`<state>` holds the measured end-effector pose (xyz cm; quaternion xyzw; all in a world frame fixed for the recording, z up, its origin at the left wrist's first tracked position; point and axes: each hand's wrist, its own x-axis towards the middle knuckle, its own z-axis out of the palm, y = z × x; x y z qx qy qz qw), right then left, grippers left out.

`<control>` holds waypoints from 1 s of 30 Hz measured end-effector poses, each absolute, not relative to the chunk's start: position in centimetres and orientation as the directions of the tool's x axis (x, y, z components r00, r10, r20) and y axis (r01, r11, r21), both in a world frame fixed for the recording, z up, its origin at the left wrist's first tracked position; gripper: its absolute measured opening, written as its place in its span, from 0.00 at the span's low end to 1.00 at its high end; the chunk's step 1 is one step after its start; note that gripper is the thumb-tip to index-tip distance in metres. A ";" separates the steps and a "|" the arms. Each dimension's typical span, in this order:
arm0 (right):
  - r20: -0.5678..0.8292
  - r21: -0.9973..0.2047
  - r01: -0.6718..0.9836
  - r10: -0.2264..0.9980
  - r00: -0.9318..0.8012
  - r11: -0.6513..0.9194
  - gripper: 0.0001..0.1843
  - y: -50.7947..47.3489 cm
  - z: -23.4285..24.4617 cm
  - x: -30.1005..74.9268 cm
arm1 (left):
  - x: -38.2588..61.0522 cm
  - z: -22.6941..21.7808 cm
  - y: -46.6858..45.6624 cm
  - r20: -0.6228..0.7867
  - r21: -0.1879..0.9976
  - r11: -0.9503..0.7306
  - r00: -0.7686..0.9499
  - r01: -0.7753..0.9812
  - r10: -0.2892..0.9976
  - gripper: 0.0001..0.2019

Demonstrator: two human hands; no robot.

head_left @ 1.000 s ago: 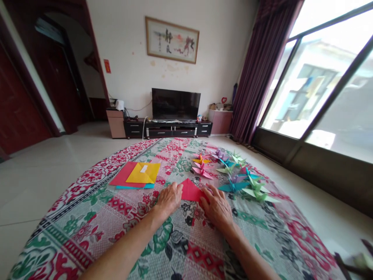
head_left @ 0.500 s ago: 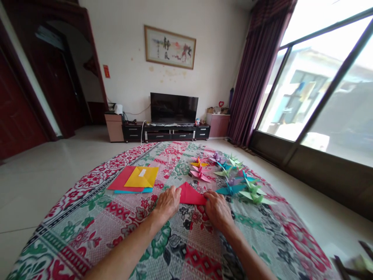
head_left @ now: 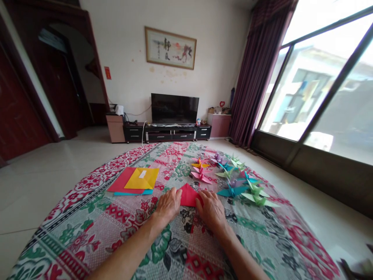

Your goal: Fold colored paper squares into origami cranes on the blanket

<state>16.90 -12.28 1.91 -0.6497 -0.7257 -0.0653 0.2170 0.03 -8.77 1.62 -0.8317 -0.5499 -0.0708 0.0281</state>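
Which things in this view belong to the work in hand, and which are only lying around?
Belonging to the work:
- folded red paper, touched by the left hand and right hand
- stack of coloured paper, probably
- paper cranes, probably

Only around:
- television
- framed picture
- purple curtain

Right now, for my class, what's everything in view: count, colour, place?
Tablecloth: one, multicoloured floral, foreground
Folded paper: one, red, tablecloth centre
Paper sheets: three or more, red, yellow, blue, tablecloth left
Origami cranes: several, multicoloured, tablecloth right
TV stand: one, black, beyond tablecloth
Television: one, black, on TV stand
Cabinets: two, pinkish, flanking TV stand
Framed calligraphy painting: one, gold-edged, above television
Window: one, dark-framed, right
Curtain: one, purple, beside window
Nearest door: one, dark red, left
Left hand: one, bare, folded paper's left
Right hand: one, bare, folded paper's right
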 end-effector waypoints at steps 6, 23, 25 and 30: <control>0.392 -0.212 0.967 0.919 -0.048 0.140 0.16 -12.3 1.8 16.8 | 0.1 1.6 -8.6 0.129 0.052 -0.390 0.381 0.919 0.915 0.17; 0.390 -0.214 0.969 0.921 -0.027 0.120 0.17 -12.1 1.6 16.5 | 0.1 1.7 -8.7 0.145 0.030 -0.399 0.391 0.917 0.909 0.18; 0.397 -0.226 0.966 0.918 -0.025 0.124 0.16 -12.2 1.7 16.5 | 0.1 1.7 -8.7 0.148 0.023 -0.402 0.394 0.916 0.907 0.18; 0.435 -0.295 0.928 0.897 -0.081 0.227 0.13 -12.2 1.5 16.7 | 0.0 1.3 -8.6 0.170 0.045 -0.397 0.385 0.917 0.907 0.18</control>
